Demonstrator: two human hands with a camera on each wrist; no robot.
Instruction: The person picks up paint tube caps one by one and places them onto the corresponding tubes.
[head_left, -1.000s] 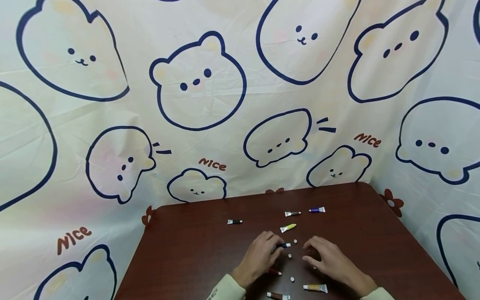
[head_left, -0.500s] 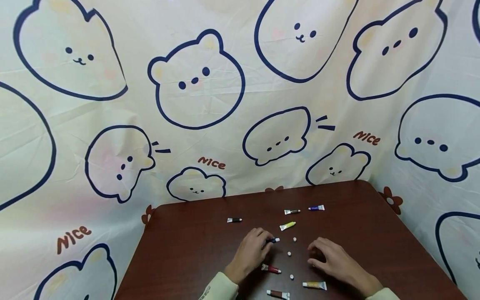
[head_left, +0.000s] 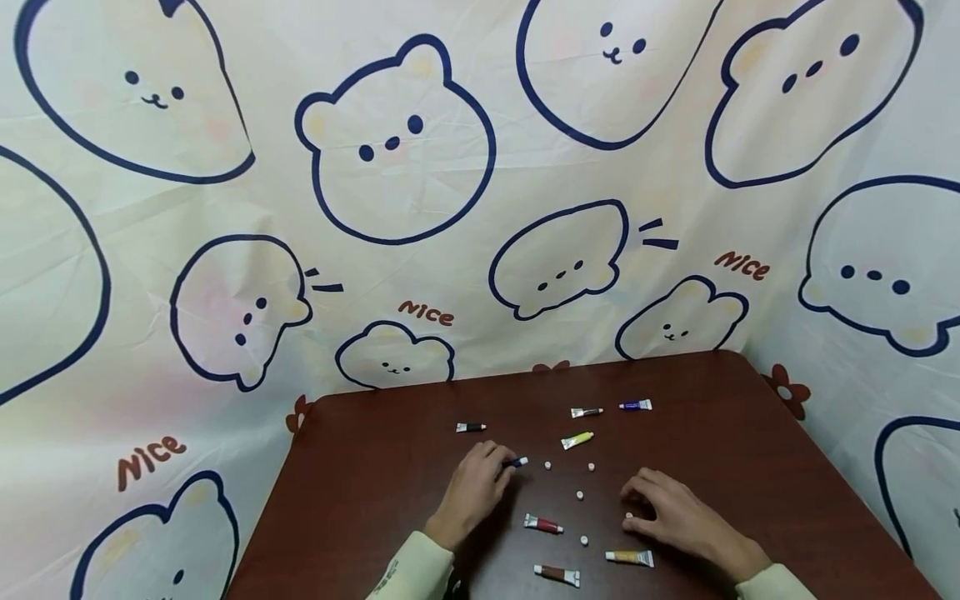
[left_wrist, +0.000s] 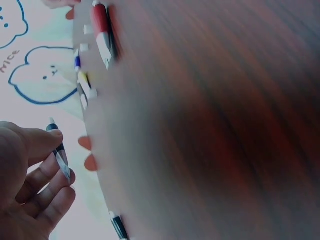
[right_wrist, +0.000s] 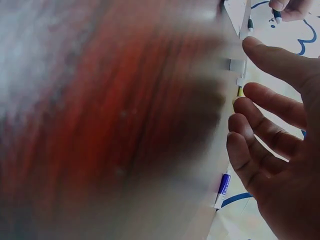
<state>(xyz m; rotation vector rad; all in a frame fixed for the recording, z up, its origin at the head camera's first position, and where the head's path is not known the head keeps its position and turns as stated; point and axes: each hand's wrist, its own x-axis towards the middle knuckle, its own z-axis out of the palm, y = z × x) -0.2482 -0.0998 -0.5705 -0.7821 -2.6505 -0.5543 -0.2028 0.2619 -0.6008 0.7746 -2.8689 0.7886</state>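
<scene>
One dark blue paint tube (head_left: 514,462), pinched by the left hand (head_left: 471,485), runs left to right, white tip (head_left: 524,460) rightward; the right hand's (head_left: 678,520) thumb and fingers are apart.

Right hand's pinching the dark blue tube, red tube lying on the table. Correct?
Wrong hand: the left hand pinches the dark blue tube, as the left wrist view shows. The rest is right: the red tube lies on the table.
</scene>
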